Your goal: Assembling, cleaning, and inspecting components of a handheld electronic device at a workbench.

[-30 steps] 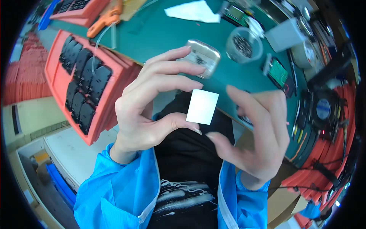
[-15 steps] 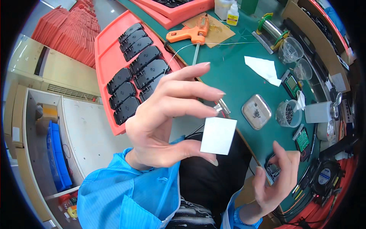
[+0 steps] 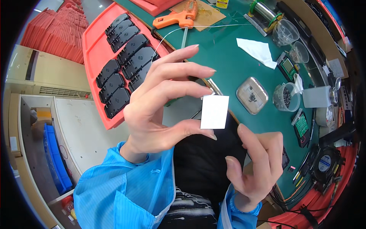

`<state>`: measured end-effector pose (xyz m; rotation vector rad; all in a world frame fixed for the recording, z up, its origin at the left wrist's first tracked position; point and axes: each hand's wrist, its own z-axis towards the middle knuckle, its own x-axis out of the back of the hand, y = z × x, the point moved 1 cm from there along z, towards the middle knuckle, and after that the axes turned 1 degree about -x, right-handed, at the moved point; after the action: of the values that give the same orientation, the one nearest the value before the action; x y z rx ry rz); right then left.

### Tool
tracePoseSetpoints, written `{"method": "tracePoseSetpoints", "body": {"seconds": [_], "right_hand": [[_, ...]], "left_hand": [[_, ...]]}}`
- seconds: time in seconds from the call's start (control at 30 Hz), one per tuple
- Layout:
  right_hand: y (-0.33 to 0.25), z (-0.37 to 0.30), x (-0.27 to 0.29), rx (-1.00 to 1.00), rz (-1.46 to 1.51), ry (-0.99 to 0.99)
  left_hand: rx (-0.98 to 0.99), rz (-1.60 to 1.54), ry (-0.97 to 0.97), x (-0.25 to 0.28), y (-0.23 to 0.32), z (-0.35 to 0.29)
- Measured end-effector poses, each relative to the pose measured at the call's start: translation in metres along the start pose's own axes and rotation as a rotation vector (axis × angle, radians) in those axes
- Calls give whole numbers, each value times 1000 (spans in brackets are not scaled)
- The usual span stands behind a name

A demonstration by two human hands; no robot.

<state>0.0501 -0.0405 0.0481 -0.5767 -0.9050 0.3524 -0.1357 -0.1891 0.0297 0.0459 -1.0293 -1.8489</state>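
My left hand holds up a small white rectangular piece, pinched by its left edge between thumb and fingers. The piece's face is blank; whatever is behind it is hidden. Just above it, past the fingertips, shows a shiny metal cylinder; I cannot tell whether the hand touches it. My right hand is raised to the lower right of the piece, with thumb and forefinger apart and nothing between them. Its other fingers are curled.
To the left, a pink tray holds several black plastic housings. On the green bench lie an orange glue gun, a white cloth, a metal dish of screws, a tub of screws and a solder spool.
My right hand has moved left, closer to the white piece. The left hand still holds the piece, now slightly higher in the picture. The whole view has shifted a little.
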Motion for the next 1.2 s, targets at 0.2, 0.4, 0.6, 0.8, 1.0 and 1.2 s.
{"method": "tracePoseSetpoints", "body": {"seconds": [0.2,0.4,0.6,0.8,1.0,1.2], "right_hand": [[0,3,-2,102,-22,-75],[0,4,-5,146,-69,-121],[12,-5,5,34,-121,-85],[13,-13,-7,-94,-29,-180],[22,-21,-30,13,51,-334],[25,-14,-33,-58,106,-192]], "left_hand": [[-36,12,-43,-7,1,2],[-71,34,-38,-7,-1,1],[-42,-43,-5,-8,-7,-1],[52,-181,26,-11,-7,-3],[51,-226,-22,-13,-11,-2],[44,-243,-35,-17,-12,-3]]}}
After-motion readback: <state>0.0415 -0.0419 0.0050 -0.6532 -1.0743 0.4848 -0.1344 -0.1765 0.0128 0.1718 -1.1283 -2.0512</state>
